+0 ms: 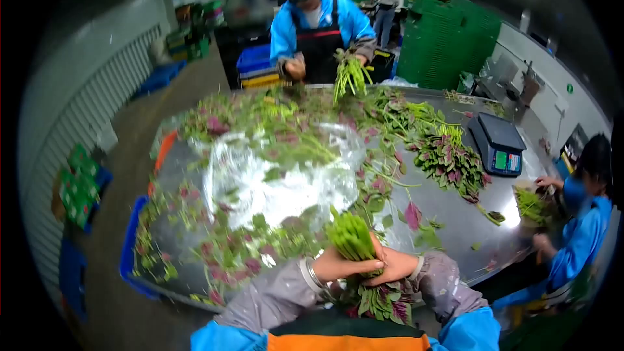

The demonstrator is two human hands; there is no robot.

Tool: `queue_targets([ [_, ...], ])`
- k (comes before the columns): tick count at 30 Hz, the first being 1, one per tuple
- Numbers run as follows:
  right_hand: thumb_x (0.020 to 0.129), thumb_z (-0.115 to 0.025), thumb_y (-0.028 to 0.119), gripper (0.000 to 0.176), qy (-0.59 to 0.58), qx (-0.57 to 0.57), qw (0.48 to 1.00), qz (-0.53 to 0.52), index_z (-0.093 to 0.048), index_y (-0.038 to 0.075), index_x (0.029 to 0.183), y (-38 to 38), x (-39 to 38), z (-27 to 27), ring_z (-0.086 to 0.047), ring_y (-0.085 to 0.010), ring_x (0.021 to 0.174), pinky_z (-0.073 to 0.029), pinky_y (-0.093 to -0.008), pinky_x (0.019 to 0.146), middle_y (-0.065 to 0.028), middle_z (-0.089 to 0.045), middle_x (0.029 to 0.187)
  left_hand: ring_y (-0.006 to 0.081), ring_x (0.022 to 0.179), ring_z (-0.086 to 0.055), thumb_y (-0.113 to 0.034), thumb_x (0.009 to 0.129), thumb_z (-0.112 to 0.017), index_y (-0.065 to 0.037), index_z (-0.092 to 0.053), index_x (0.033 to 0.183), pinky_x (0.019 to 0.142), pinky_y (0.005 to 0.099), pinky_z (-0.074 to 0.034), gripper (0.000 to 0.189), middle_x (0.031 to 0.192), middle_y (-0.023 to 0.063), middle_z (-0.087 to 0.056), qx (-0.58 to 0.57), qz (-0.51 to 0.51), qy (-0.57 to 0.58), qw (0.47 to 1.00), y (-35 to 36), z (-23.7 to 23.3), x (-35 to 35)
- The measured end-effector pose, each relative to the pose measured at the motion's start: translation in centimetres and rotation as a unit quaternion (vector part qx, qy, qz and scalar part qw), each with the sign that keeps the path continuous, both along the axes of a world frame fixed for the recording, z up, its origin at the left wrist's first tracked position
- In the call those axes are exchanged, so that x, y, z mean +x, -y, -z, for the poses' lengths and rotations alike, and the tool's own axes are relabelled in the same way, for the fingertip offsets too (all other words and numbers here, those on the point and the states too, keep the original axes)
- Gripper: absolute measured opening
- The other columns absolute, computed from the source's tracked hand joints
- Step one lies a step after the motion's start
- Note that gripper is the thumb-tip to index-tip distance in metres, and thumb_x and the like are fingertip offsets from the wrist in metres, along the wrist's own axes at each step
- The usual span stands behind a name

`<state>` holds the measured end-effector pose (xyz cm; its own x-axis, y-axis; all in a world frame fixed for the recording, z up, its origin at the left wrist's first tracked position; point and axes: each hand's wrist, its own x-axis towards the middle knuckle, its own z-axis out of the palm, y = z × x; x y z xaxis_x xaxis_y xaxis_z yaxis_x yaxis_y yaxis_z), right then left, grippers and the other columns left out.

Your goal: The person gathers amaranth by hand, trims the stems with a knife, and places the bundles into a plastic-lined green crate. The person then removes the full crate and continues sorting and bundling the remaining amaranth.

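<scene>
A bunch of amaranth greens (pixel 351 236) is gripped close to my body, its pale green cut stems pointing up and away. Its red-and-green leaves (pixel 388 303) hang below my wrists, partly covered by them. My left hand (pixel 339 265) wraps the stems from the left, fingers closed. From the right, my right hand (pixel 396 264) closes on the same bunch, and the two hands touch at the front. Loose amaranth sprigs (pixel 260 247) lie on the table just beyond my left forearm.
The metal table (pixel 448 221) carries scattered leaves, clear plastic sheeting (pixel 273 182), a pile of amaranth bunches (pixel 448 156) and a digital scale (pixel 497 144). Across it, a co-worker (pixel 322 26) holds another bunch (pixel 351 77). A second person (pixel 582 234) handles greens at right. A blue crate (pixel 133 266) edges the left.
</scene>
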<state>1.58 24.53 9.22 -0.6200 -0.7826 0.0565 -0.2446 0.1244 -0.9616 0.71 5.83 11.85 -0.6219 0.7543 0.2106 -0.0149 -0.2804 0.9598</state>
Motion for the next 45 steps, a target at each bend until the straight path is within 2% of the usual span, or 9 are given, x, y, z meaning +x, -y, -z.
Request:
queue_targets([
  [5, 0.065, -0.072, 0.011, 0.058, -0.336, 0.045, 0.896, 0.287, -0.046, 0.003, 0.116, -2.0, -0.5, -3.8, -0.056, -0.0245, 0.091, -0.043, -0.0342, 0.083, -0.0107, -0.056, 0.102, 0.0276, 0.082, -0.055, -0.007, 0.069, -0.064, -0.002, -0.059, 0.086, 0.083, 0.0404, -0.043, 0.018, 0.084, 0.0088, -0.057, -0.047, -0.064, -0.462, 0.883, -1.2, -2.8, -0.8],
  [9, 0.085, -0.058, 0.015, 0.044, 0.188, -0.161, 0.921, 0.3, -0.039, 0.002, 0.122, -4.9, 3.9, -0.2, -0.056, -0.0195, 0.098, -0.044, -0.032, 0.086, -0.0133, -0.054, 0.109, 0.0258, 0.085, -0.052, -0.011, 0.068, -0.056, -0.006, -0.057, 0.086, 0.088, 0.0416, -0.041, 0.019, 0.082, 0.0066, -0.053, -0.097, -0.062, -0.621, 0.776, -2.5, 0.2, -0.8],
  [11, 0.089, -0.052, 0.02, 0.039, 0.502, -0.286, 0.799, 0.168, -0.039, 0.001, 0.121, -5.0, 6.5, 3.9, -0.057, -0.0245, 0.099, -0.045, -0.0345, 0.087, -0.0157, -0.053, 0.113, 0.0242, 0.083, -0.052, -0.011, 0.069, -0.053, -0.007, -0.055, 0.081, 0.089, 0.0409, -0.04, 0.013, 0.081, 0.0052, -0.051, -0.114, -0.061, -0.641, 0.757, -3.2, 1.8, -0.6],
  [16, 0.088, -0.054, 0.021, 0.039, 0.645, -0.197, 0.721, 0.159, -0.043, 0.0, 0.12, 0.5, 8.9, 4.8, -0.062, -0.0241, 0.09, -0.052, -0.0293, 0.069, -0.0146, -0.06, 0.101, 0.0193, 0.085, -0.053, -0.013, 0.07, -0.052, -0.011, -0.054, 0.082, 0.094, 0.0415, -0.036, 0.012, 0.082, 0.0024, -0.054, -0.188, -0.005, -0.662, 0.726, -3.9, 8.1, -0.3],
  [23, 0.085, -0.057, 0.015, 0.026, 0.496, -0.182, 0.825, 0.198, -0.051, -0.001, 0.105, 1.0, 8.5, 4.6, -0.06, -0.0162, 0.064, -0.048, -0.0259, 0.053, -0.0114, -0.06, 0.078, 0.0291, 0.112, -0.046, 0.001, 0.066, -0.057, -0.012, -0.057, 0.107, 0.098, 0.044, -0.031, 0.043, 0.111, 0.0096, -0.054, -0.307, -0.134, -0.617, 0.712, -1.9, 2.7, -0.1],
  [27, 0.084, -0.058, 0.012, 0.023, 0.452, -0.213, 0.843, 0.201, -0.049, 0.0, 0.101, 0.6, 8.2, 2.8, -0.06, -0.0174, 0.064, -0.048, -0.0266, 0.053, -0.0123, -0.059, 0.077, 0.0285, 0.103, -0.053, 0.003, 0.07, -0.063, -0.004, -0.057, 0.109, 0.09, 0.0388, -0.041, 0.04, 0.107, 0.0105, -0.058, -0.248, -0.262, -0.394, 0.845, 3.5, 1.2, 2.4],
  [29, 0.084, -0.058, 0.012, 0.021, 0.463, -0.236, 0.83, 0.204, -0.049, 0.001, 0.101, 1.1, 8.1, 3.5, -0.059, -0.0178, 0.064, -0.049, -0.0271, 0.054, -0.0118, -0.059, 0.077, 0.0206, 0.101, -0.054, -0.005, 0.079, -0.063, 0.0, -0.055, 0.109, 0.089, 0.0344, -0.043, 0.032, 0.107, 0.0097, -0.058, -0.193, -0.2, 0.068, 0.958, 3.7, 3.8, 3.5],
  [35, 0.085, -0.056, 0.015, 0.02, 0.627, -0.209, 0.688, 0.301, -0.052, 0.002, 0.1, 4.0, 8.2, 11.8, -0.062, -0.0162, 0.074, -0.053, -0.0281, 0.067, -0.0089, -0.06, 0.079, 0.0177, 0.06, -0.063, -0.026, 0.088, -0.054, -0.005, -0.052, 0.106, 0.055, 0.0269, -0.053, 0.028, 0.087, 0.0039, -0.062, -0.072, -0.035, 0.621, 0.779, -0.5, 13.4, 5.3],
  [45, 0.088, -0.052, 0.018, 0.037, 0.624, -0.23, 0.705, 0.246, -0.044, -0.001, 0.119, 1.8, 8.5, 13.8, -0.06, -0.0192, 0.092, -0.05, -0.0322, 0.077, -0.0106, -0.057, 0.107, 0.016, 0.083, -0.063, -0.004, 0.077, -0.067, -0.004, -0.056, 0.108, 0.069, 0.0283, -0.051, 0.033, 0.098, 0.0074, -0.063, -0.165, -0.121, 0.496, 0.844, 0.8, 16.5, 5.9],
])
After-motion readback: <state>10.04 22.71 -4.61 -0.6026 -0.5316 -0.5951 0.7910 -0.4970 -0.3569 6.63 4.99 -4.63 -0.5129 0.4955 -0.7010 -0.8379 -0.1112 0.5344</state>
